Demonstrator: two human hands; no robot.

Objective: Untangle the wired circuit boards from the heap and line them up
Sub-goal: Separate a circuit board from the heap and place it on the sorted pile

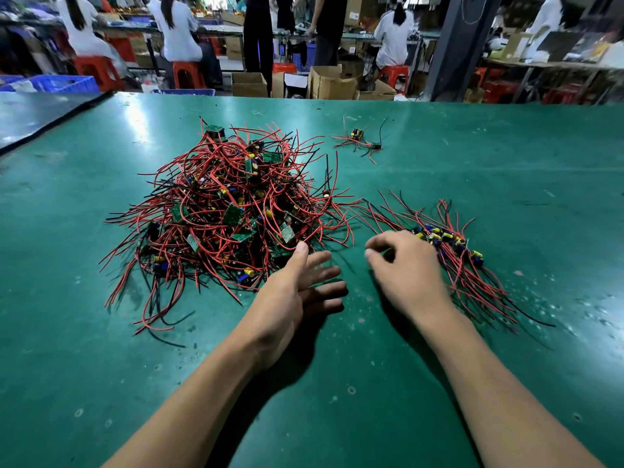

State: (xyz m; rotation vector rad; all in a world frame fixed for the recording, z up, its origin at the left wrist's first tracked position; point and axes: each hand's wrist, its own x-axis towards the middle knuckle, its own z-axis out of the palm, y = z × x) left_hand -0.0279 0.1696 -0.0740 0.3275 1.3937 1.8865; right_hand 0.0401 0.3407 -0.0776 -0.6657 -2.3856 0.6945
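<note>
- Left hand (297, 288): fingers straight and spread, holding nothing. The thumb tip touches the near side of the tangled heap of small green circuit boards with red and black wires (229, 204).
- Right hand (405, 265): fingers loosely curled, palm down, nothing visibly gripped, just beside the row of lined-up boards (449, 244).
- The heap lies left of the middle of the green table (506, 163).
- A few stray boards (361, 140) lie toward the table's far edge.

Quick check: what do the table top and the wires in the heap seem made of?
Table top: seemingly a green rubbery or vinyl mat, semi-glossy, given the glare patches and scuffs. Wires: red and black, probably plastic-coated, smooth; they hold loose springy curves.
</note>
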